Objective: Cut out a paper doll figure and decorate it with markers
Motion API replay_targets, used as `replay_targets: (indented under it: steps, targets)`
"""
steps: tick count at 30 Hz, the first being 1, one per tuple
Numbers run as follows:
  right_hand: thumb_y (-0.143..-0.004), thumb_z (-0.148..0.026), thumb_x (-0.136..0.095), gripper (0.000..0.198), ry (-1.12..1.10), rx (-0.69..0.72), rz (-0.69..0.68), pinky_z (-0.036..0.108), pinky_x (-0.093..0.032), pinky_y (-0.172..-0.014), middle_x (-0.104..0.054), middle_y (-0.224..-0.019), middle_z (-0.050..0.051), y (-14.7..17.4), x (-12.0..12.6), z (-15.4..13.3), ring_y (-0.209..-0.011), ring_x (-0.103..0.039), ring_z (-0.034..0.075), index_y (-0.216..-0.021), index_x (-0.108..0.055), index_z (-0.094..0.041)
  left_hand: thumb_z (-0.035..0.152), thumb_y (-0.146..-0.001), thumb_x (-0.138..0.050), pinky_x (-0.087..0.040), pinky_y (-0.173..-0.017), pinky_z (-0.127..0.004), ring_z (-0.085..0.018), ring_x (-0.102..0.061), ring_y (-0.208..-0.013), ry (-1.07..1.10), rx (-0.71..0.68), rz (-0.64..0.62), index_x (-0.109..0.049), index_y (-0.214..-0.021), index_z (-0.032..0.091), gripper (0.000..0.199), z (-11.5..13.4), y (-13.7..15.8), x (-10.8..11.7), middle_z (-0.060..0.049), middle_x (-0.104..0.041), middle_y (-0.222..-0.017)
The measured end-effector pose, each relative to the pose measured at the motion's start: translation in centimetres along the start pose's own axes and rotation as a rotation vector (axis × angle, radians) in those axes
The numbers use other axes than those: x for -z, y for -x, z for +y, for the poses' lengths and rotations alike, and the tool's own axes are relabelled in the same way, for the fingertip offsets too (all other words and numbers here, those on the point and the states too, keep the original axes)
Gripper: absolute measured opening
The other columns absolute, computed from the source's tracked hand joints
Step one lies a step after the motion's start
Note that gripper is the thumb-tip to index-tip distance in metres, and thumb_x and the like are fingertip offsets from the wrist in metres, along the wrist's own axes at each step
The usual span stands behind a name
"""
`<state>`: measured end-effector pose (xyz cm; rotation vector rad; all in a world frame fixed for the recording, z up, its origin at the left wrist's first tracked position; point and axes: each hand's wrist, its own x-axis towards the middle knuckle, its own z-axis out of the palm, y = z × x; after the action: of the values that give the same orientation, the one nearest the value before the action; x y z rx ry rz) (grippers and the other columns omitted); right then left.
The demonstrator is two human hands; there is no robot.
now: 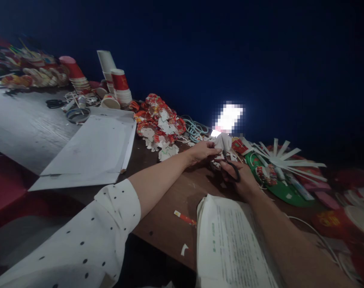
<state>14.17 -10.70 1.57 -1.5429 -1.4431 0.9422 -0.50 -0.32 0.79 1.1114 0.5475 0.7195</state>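
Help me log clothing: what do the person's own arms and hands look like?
The left arm wears a white sleeve with black dots, gathered up around the elbow, leaving the forearm bare. The right arm is bare as far as it shows. Neither the left hand nor the right hand is gloved, and no watch or bracelet shows.

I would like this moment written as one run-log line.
left hand: holds white paper; right hand: holds scissors at the paper; printed pages: on brown table
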Motion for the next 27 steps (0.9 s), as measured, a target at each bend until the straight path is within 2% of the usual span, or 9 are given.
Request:
replay_targets:
  steps: [3,7,10,19,27]
  targets:
    - [-0.074,-0.056,-0.068,0.040,-0.078,-0.076,0.004,0.023,-0.033,-0.041,-0.054,-0.057,-0.002,-0.10,0.10,0.37,-0.046,-0.045,0.010,-0.078,-0.068,-0.017,0.025,-0.065,-0.079,-0.039,-0.057,-0.020,-0.006,-0.052,-0.053,0.001,-0.007,-0.001,-0.057,-0.072,0.009,0.028,0.19,0.22,-0.09,0.003,-0.056,-0.059]
    - [-0.074,-0.055,-0.070,0.042,-0.095,-0.091,0.007,0.023,-0.035,-0.043,-0.055,-0.058,-0.002,-0.10,0.20,0.48,-0.048,-0.046,0.010,-0.091,-0.071,-0.017,0.024,-0.066,-0.077,-0.035,-0.051,-0.019,-0.005,-0.047,-0.048,-0.009,-0.012,-0.002,-0.057,-0.070,0.010,0.025,0.41,0.45,-0.20,0.004,-0.055,-0.056]
    - [-0.074,-0.054,-0.070,0.040,-0.087,-0.074,0.013,0.022,-0.036,-0.044,-0.054,-0.057,-0.002,-0.14,0.26,0.54,-0.048,-0.046,0.010,-0.086,-0.072,-0.016,0.024,-0.066,-0.077,-0.034,-0.050,-0.019,-0.005,-0.046,-0.048,-0.016,-0.015,0.006,-0.056,-0.068,0.010,0.025,0.43,0.48,-0.23,0.004,-0.054,-0.054]
    - [-0.073,-0.055,-0.070,0.040,-0.066,-0.078,0.010,0.023,-0.034,-0.043,-0.055,-0.057,-0.002,-0.15,0.26,0.31,-0.049,-0.047,0.010,-0.084,-0.070,-0.017,0.019,-0.070,-0.075,-0.041,-0.057,-0.021,-0.006,-0.053,-0.052,0.046,0.021,0.039,-0.058,-0.076,0.010,0.020,0.27,0.38,-0.23,0.002,-0.058,-0.059]
    - [-0.076,-0.057,-0.066,0.040,0.003,-0.061,-0.002,0.024,-0.031,-0.041,-0.052,-0.053,-0.001,-0.10,0.34,0.12,-0.047,-0.044,0.011,-0.070,-0.064,-0.018,0.014,-0.060,-0.081,-0.049,-0.076,-0.029,-0.012,-0.063,-0.068,0.135,0.053,-0.016,-0.061,-0.079,0.008,0.028,0.61,0.71,-0.52,-0.003,-0.066,-0.072]
